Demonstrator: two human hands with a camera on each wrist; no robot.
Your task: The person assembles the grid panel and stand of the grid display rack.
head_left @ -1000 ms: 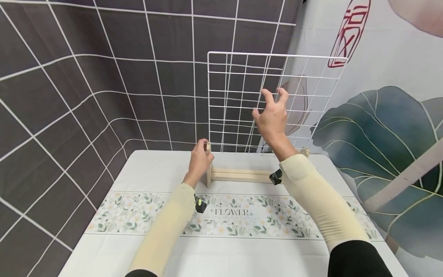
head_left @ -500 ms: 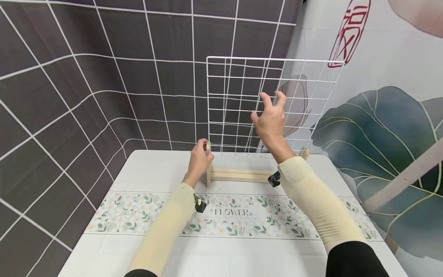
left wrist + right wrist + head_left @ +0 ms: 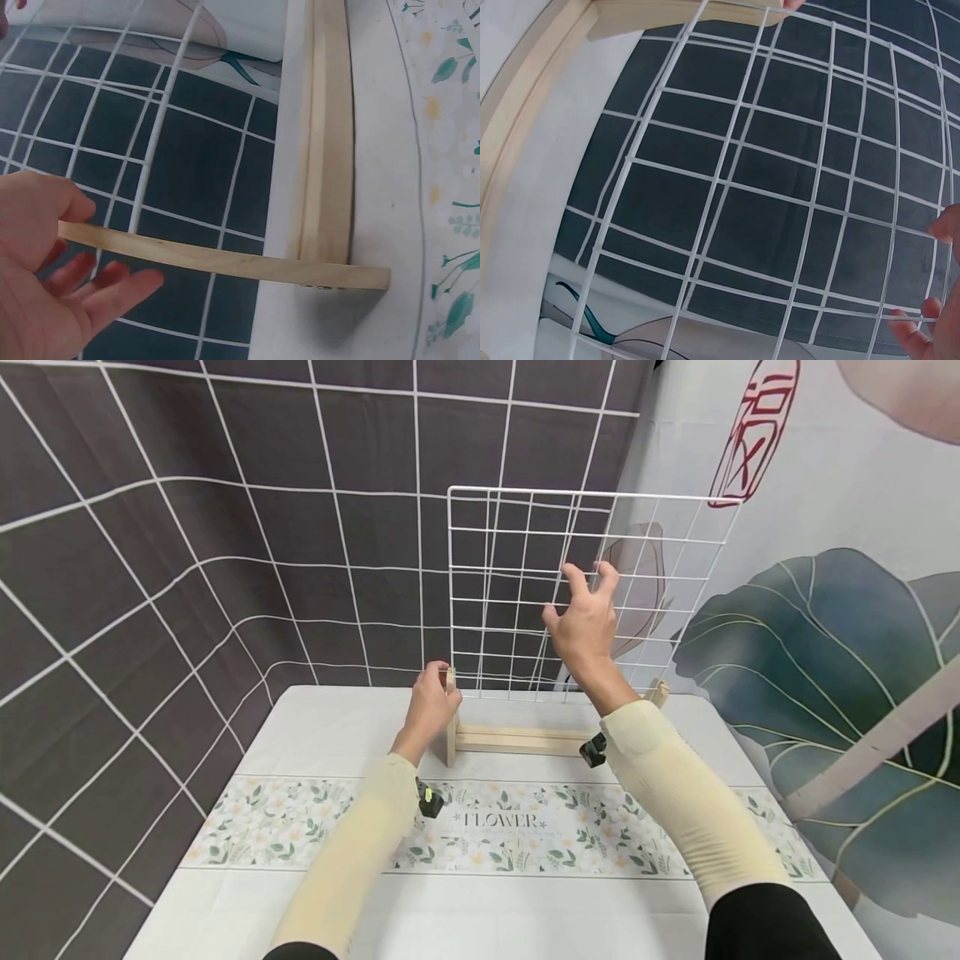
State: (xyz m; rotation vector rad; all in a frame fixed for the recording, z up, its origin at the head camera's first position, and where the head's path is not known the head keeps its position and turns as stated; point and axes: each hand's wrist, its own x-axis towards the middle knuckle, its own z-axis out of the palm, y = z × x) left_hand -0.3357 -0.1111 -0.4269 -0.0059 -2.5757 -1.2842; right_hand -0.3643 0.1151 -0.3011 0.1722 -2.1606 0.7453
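Observation:
A white wire grid panel (image 3: 592,493) stands nearly upright above a pale wooden stand (image 3: 525,742) on the table. My right hand (image 3: 588,622) grips the grid near its middle, fingers hooked round the wires; fingertips show at the edge of the right wrist view. At the stand's left upright (image 3: 210,259), my left hand (image 3: 427,706) holds the upper end between thumb and fingers. The grid's lower rod (image 3: 154,139) runs to this upright in the left wrist view; whether it sits in a slot cannot be seen. Behind my right forearm, the right upright (image 3: 660,693) is partly hidden.
A white cloth with a floral band lettered FLOWER (image 3: 502,820) covers the table (image 3: 322,902). Behind and left hangs a dark curtain (image 3: 360,535) with white lines. At the right is a white hanging with large painted leaves (image 3: 832,668).
The grid has come down a little, with my right hand lowering along with it. My left hand stays at the stand's left upright.

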